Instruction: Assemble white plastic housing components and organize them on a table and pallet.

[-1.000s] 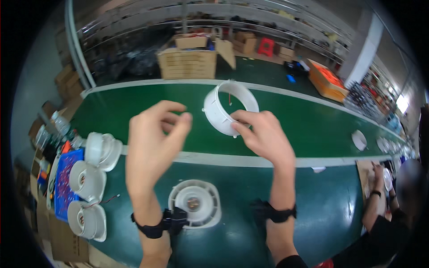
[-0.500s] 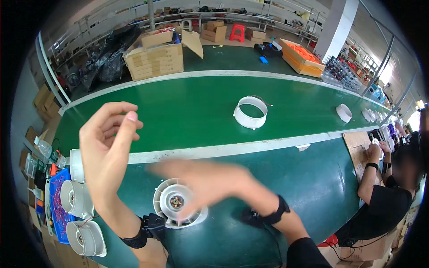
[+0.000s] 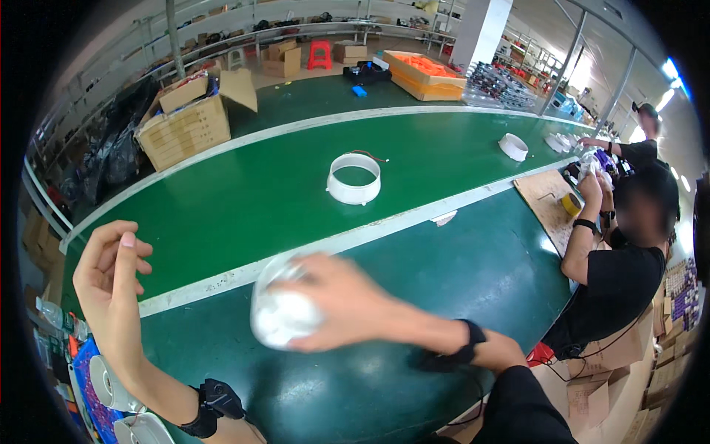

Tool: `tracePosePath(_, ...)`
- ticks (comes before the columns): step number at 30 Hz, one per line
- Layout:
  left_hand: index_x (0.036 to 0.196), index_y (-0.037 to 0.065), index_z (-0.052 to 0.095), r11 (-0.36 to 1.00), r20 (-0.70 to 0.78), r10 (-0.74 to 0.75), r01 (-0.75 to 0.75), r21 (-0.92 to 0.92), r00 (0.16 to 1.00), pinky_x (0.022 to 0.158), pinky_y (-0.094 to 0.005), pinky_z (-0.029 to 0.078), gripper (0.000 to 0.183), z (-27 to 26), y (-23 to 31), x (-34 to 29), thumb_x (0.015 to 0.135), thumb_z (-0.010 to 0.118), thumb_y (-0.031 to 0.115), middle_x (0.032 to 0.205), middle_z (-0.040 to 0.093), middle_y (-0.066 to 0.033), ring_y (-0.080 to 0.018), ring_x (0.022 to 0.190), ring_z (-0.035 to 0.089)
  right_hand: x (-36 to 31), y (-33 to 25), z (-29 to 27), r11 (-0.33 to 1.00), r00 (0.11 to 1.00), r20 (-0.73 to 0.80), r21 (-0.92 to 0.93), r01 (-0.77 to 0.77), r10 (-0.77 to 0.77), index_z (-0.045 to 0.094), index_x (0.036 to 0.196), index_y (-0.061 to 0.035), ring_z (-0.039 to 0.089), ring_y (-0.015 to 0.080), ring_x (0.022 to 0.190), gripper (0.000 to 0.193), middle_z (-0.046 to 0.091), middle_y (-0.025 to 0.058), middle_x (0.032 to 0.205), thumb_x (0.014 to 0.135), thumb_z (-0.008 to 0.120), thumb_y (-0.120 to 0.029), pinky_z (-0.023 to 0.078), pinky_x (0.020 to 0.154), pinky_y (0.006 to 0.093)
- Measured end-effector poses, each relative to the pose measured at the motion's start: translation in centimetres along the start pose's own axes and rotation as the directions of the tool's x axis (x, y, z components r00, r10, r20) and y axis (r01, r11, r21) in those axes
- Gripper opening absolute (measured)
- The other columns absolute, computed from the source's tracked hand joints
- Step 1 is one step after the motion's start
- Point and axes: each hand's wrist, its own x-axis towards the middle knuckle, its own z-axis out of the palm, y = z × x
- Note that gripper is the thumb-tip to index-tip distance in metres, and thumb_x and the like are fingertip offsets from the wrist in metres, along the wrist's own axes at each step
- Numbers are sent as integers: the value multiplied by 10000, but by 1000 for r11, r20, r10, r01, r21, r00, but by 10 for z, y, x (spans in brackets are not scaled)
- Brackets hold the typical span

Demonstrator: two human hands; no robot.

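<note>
White part in grip of R hand stretched left; L hand raised w/ grip loosely curled, part-wide.

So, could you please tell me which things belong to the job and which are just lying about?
Likely job:
blurred white part in the right hand
white ring
white housings

Likely just lying about:
red stool
open cardboard box
clear bottle

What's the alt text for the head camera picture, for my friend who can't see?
A person's bare right hand holds a blurred, round, white plastic-looking part over a dark green tabletop, while their left hand is raised, holding nothing. Beyond, a white plastic-looking ring with a thin red wire lies on a brighter green strip.
</note>
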Motion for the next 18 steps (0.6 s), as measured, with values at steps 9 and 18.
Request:
tracePosePath(9, 958, -20, 645, 990, 4, -8, 8, -140, 1000, 601, -197, 434, 161, 12, 22, 2, 911, 614, 132, 760, 638, -42, -73, 684, 575, -28, 257, -167, 423, 632, -473, -479, -769, 615, 582, 1247, -190, 539, 405, 1109, 708, 563, 194, 1217, 631, 782, -474, 459, 927, 510)
tracePosePath(18, 892, 9, 675, 991, 103, 81, -68, -118, 991, 589, -235, 493, 104, 25, 9, 14, 843, 664, 101, 752, 678, -49, -81, 693, 631, -26, 336, -158, 484, 901, -354, -760, -433, 250, 494, 1309, -21, 383, 401, 1310, 659, 424, 266, 1388, 699, 720, -132, 307, 1104, 479)
